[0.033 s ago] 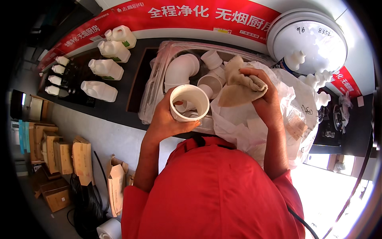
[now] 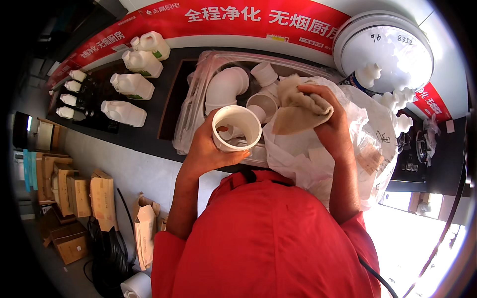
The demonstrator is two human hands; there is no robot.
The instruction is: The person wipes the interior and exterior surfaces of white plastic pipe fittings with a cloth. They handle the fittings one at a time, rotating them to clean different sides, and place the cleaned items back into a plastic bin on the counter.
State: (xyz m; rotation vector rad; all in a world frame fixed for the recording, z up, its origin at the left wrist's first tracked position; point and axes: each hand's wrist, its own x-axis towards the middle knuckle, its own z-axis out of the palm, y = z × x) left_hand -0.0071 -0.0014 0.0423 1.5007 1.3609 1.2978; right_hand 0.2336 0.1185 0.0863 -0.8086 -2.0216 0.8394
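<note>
My left hand [image 2: 202, 153] is wrapped round a short, wide white plastic pipe fitting [image 2: 252, 128], its round opening facing up. To the right, my right hand [image 2: 335, 124] grips a folded beige cloth [image 2: 300, 119], which hangs apart from the fitting's rim. Just beyond both hands is a plastic-wrapped basin [image 2: 189, 116]. Inside it lie a white pipe elbow [image 2: 226, 89] and a branched white fitting [image 2: 264, 74], partly covered by the cloth.
Crumpled white plastic sheeting [image 2: 298, 159] lies under my right forearm. Several white jugs [image 2: 124, 113] stand along the dark counter [image 2: 161, 141] at left. White bottles [image 2: 368, 75] and a large round white disc [image 2: 382, 54] are at right. Cardboard boxes [image 2: 103, 198] and coiled black hose [image 2: 107, 263] lie on the floor.
The cloth has shifted slightly in my right hand: its upper end sits lower and looks more bunched. My left hand and the pipe fitting have stayed put.
</note>
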